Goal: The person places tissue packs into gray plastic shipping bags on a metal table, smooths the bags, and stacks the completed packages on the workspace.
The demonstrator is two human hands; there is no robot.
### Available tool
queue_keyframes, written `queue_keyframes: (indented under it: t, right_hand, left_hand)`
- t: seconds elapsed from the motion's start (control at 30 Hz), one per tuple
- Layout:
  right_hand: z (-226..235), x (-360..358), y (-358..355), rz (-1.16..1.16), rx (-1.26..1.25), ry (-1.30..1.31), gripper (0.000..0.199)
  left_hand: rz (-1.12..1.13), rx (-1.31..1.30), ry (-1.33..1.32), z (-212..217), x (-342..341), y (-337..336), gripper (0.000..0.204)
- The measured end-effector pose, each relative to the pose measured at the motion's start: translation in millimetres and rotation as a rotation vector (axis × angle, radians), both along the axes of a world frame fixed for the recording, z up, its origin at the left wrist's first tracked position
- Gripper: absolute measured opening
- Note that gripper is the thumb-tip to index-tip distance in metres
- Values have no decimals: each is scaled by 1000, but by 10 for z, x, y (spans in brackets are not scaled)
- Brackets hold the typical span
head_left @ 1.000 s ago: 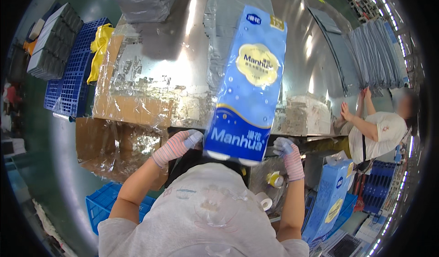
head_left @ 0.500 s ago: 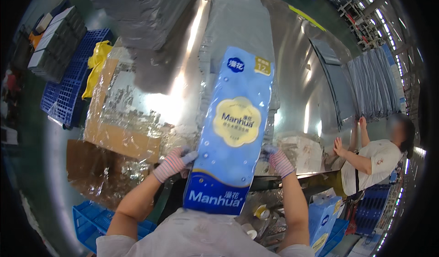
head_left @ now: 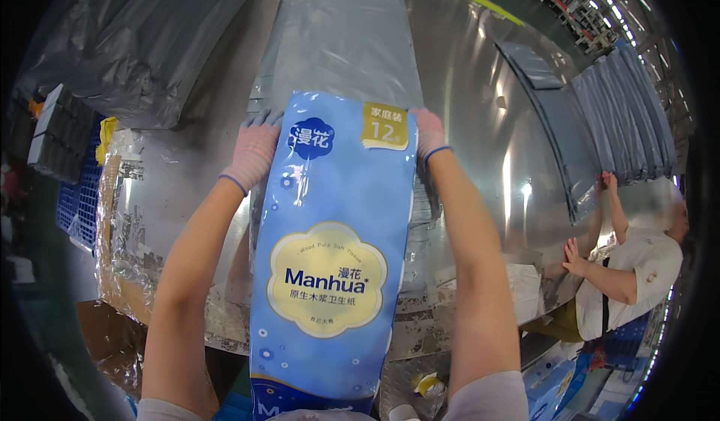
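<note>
Looking down from the head camera, both arms reach up from 6 o'clock and clamp a tall blue plastic-wrapped pack of toilet paper with a cream flower-shaped label (head_left: 330, 256) between them. That pack fills the middle of the view, its top end pointing to 12 o'clock and its bottom edge cut off near the person's chest.

Left hand (head_left: 253, 151), in a pinkish knit glove, is pressed flat on the pack's upper left corner at about 11 o'clock, fingers (head_left: 259, 121) wrapped around the edge. Right hand (head_left: 429, 132), same kind of glove, grips the upper right corner at about 1 o'clock, fingers curled over the top, right next to the small gold square on the wrapper.

Behind the pack is a shiny metal desk (head_left: 480, 143), with a long grey plastic bag (head_left: 341, 38) lying on it toward 12 o'clock. More grey bags are stacked at 2 o'clock (head_left: 622, 113).

At 4 o'clock a co-worker in a white shirt (head_left: 637, 271) has both hands on the desk edge. A blue plastic crate (head_left: 75, 203) sits at 9 o'clock.
</note>
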State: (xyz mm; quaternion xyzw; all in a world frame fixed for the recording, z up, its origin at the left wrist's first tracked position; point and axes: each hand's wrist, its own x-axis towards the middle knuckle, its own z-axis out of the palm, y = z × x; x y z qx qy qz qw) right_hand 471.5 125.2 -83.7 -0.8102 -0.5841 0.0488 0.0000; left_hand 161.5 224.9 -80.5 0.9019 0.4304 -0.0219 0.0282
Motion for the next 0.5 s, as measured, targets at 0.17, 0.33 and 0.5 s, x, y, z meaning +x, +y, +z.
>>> queue_keyframes:
  t: [0.17, 0.33, 0.5]
  right_hand:
    - [-111, 671, 238, -169, 181, 585, 20]
    - [295, 171, 87, -246, 540, 885, 20]
    - [21, -60, -561, -290, 802, 935, 17]
  left_hand:
    - [-158, 139, 97, 44, 462, 163, 35]
    - [78, 84, 187, 130, 727, 635, 38]
    - [266, 180, -766, -266, 427, 415, 32]
